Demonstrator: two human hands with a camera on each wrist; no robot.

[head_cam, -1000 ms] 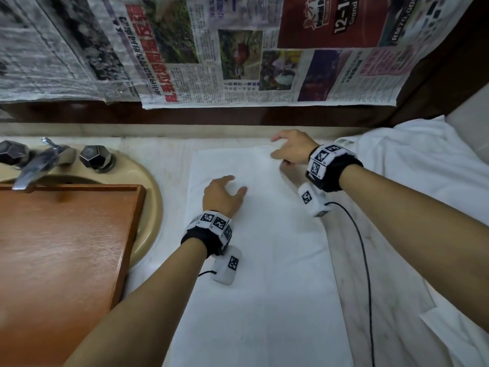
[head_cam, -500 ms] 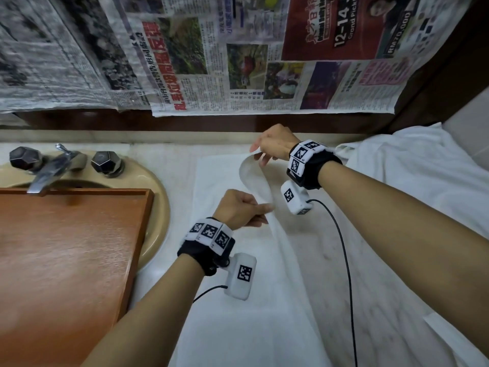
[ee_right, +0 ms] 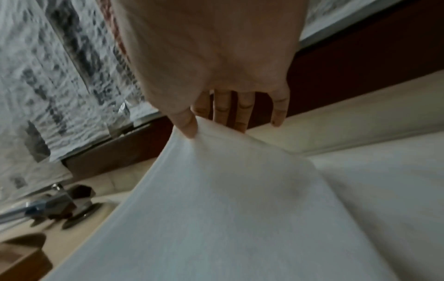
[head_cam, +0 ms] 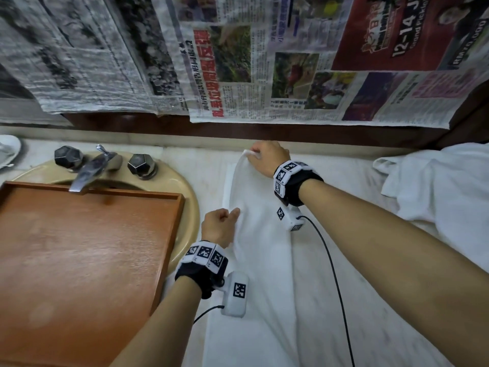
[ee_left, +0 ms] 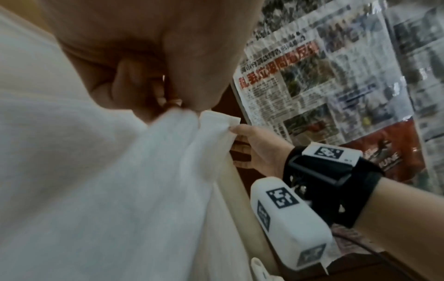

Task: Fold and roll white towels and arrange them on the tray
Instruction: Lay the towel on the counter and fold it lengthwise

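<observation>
A white towel (head_cam: 264,260) lies lengthwise on the marble counter, its right edge lifted and carried over to the left. My right hand (head_cam: 262,160) pinches the towel's far corner (ee_left: 216,121) between thumb and fingers near the back wall. My left hand (head_cam: 221,225) grips the same folded-over edge nearer me, fingers curled round the cloth (ee_left: 168,117). In the right wrist view the towel (ee_right: 228,209) slopes down from the thumb (ee_right: 186,123). The wooden tray (head_cam: 79,260) sits to the left over the sink, with nothing on it.
A heap of white towels (head_cam: 436,186) lies at the right on the counter. The tap (head_cam: 90,168) and two dark knobs stand behind the tray. Newspaper (head_cam: 238,62) covers the wall. Camera cables trail across the towel.
Both hands took hold of the towel's right edge and carried it leftward over the towel. One second ago they lay flat on the spread cloth.
</observation>
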